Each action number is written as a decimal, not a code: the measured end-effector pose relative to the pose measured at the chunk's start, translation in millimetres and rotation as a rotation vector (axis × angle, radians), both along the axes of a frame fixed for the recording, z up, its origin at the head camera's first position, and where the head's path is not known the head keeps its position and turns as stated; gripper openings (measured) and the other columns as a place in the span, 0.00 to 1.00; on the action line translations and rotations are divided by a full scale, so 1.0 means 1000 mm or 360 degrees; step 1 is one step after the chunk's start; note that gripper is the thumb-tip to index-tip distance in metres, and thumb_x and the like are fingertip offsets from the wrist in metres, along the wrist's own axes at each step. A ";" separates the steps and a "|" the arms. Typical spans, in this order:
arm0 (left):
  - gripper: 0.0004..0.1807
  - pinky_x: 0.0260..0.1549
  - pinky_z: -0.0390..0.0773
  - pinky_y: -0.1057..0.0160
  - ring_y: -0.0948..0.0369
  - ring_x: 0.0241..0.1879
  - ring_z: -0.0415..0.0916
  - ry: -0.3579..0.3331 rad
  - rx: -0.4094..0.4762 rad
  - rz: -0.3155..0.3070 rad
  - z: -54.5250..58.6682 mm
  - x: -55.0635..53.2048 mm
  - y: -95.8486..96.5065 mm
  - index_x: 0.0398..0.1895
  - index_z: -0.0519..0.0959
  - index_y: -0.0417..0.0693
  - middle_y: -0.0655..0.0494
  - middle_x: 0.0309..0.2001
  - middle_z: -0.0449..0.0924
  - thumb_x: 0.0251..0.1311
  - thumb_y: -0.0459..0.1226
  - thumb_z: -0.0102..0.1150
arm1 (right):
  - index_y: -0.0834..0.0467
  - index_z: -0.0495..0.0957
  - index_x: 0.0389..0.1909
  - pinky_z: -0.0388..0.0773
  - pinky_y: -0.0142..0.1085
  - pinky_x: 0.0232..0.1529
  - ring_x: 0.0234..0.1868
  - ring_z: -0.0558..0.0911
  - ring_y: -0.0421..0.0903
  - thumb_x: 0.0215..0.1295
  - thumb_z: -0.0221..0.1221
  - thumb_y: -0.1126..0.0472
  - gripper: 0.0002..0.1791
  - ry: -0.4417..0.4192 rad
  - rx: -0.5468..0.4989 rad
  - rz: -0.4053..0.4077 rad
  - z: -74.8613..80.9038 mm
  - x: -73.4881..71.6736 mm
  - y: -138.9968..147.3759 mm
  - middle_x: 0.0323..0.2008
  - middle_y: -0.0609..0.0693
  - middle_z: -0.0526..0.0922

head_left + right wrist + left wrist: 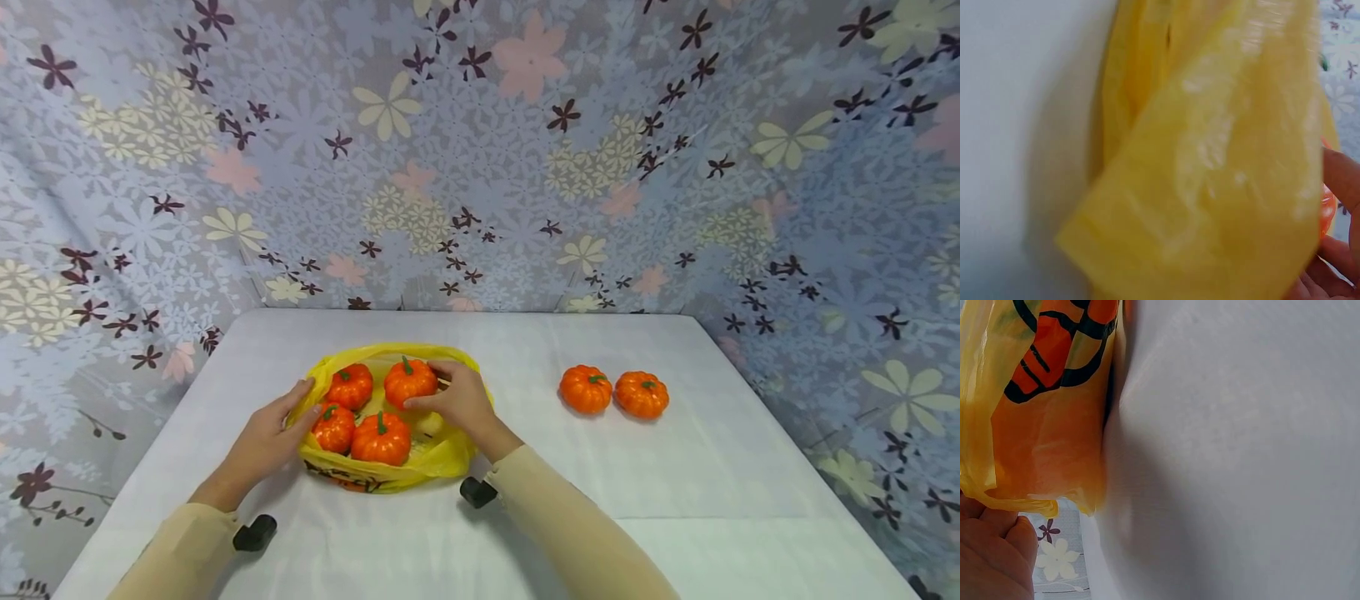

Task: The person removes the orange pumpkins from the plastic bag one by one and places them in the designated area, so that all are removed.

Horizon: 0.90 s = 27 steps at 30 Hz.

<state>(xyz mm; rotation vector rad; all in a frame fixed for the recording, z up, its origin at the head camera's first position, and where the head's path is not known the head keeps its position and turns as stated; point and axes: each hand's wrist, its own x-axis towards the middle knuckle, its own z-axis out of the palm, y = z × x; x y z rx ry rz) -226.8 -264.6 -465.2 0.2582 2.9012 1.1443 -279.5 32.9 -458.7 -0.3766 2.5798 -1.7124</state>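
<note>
A yellow plastic bag (442,462) lies wide-mouthed on the table, with several small orange pumpkins inside. My left hand (264,437) grips the bag's left rim, its thumb beside the near-left pumpkin (334,428). In the left wrist view, the fingers (1004,528) meet the bag's edge. At the bag's far right, my right hand (467,402) holds a pumpkin (408,382) with a green stem, thumb in front and fingers behind. Two more pumpkins sit close by in the bag: one at the back left (351,386), another at the front (382,439). In the right wrist view, yellow plastic hides most of the held pumpkin (1327,212).
Two more orange pumpkins, one on the left (586,389) and one on the right (642,395), stand side by side on the white-covered table (720,467), right of the bag. A flowered cloth (480,167) hangs behind the table's far edge.
</note>
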 end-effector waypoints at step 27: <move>0.45 0.69 0.50 0.33 0.34 0.74 0.46 -0.0037 0.0003 0.0019 0.002 0.001 0.001 0.79 0.52 0.40 0.35 0.77 0.48 0.73 0.60 0.46 | 0.63 0.75 0.66 0.77 0.41 0.59 0.62 0.78 0.51 0.49 0.79 0.56 0.42 0.0161 -0.0065 -0.0192 0.028 -0.003 0.048 0.62 0.55 0.78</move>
